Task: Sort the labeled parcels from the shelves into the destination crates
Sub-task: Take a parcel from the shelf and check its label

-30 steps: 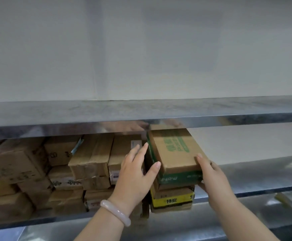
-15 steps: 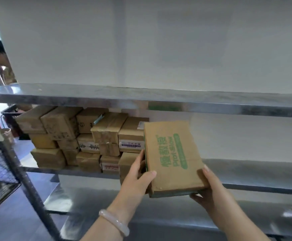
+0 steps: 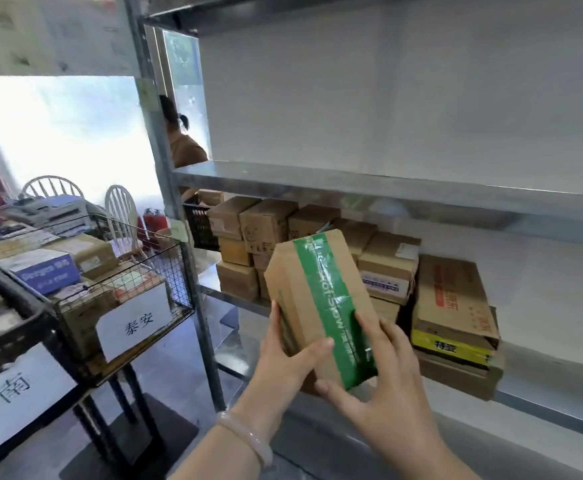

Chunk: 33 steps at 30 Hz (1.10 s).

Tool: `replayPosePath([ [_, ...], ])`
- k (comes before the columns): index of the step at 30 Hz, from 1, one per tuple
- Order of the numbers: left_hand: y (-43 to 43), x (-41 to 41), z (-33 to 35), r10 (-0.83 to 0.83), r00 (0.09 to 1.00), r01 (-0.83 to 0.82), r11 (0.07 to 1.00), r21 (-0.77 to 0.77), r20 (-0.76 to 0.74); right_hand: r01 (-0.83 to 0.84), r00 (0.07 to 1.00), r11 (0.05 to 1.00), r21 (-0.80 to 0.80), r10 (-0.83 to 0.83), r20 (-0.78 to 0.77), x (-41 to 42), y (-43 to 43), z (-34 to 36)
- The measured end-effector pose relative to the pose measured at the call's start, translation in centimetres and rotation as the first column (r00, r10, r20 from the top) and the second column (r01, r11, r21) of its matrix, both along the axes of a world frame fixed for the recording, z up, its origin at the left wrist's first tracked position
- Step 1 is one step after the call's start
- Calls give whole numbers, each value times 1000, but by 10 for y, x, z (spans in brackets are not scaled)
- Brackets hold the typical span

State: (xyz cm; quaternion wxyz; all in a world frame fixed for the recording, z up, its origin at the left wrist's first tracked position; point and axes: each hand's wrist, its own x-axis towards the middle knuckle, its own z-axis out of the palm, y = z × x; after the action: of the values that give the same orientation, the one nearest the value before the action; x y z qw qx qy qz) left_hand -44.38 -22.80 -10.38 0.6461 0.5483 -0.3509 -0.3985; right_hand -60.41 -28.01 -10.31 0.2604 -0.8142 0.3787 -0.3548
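Green-taped cardboard parcel [image 3: 321,306] had come off the shelf stack [image 3: 453,306] since a second earlier and was held tape-side up before the metal shelf [image 3: 543,398], left hand [image 3: 286,358] and right hand [image 3: 383,372] both gripping its near end, so the labeled wire crate [image 3: 179,275] at left likely came next.

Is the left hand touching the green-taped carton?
Touching. The head view shows the left hand gripping the green-taped carton: thumb across its front face, fingers up its left side.
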Motion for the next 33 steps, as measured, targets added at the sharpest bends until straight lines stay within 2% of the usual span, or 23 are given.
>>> replayPosePath([
  [1,8,11,0,20,998,-20,1000,-15,-54,-61,996,998,30,59,65,8,0,3],
  [2,16,23,0,25,994,-27,999,-17,-106,-127,973,987,103,104,205,16,-2,7],
  [4,34,46,0,0,974,-5,1000,-20,-226,-224,878,930,290,63,474,36,-10,14],
  [6,49,70,-1,-40,933,32,999,-30,-358,-320,858,807,497,24,514,64,-16,19],
  [8,63,95,-4,-22,906,19,1000,-11,-423,-419,869,671,612,99,485,94,-11,22],
  [10,76,126,-4,50,909,-57,998,-4,-413,-451,864,652,610,148,480,127,0,22],
  [12,87,162,-2,153,936,-168,986,-21,-318,-391,886,741,546,142,442,160,9,19],
  [15,104,214,0,263,958,-267,963,-21,-116,-230,956,890,393,131,262,211,18,17],
  [18,119,254,0,269,962,-269,963,18,-48,-254,957,937,238,208,203,260,32,18],
  [20,129,275,0,245,969,-245,970,10,-38,-286,948,938,195,248,200,290,42,16],
  [23,149,309,0,293,956,-293,956,-2,-28,-343,929,912,225,293,225,329,56,14],
  [28,182,361,4,376,920,-383,923,-40,-110,-465,855,814,346,313,414,381,77,13],
  [33,207,401,4,480,868,-488,872,-36,-123,-559,817,750,353,427,387,431,90,20],
])
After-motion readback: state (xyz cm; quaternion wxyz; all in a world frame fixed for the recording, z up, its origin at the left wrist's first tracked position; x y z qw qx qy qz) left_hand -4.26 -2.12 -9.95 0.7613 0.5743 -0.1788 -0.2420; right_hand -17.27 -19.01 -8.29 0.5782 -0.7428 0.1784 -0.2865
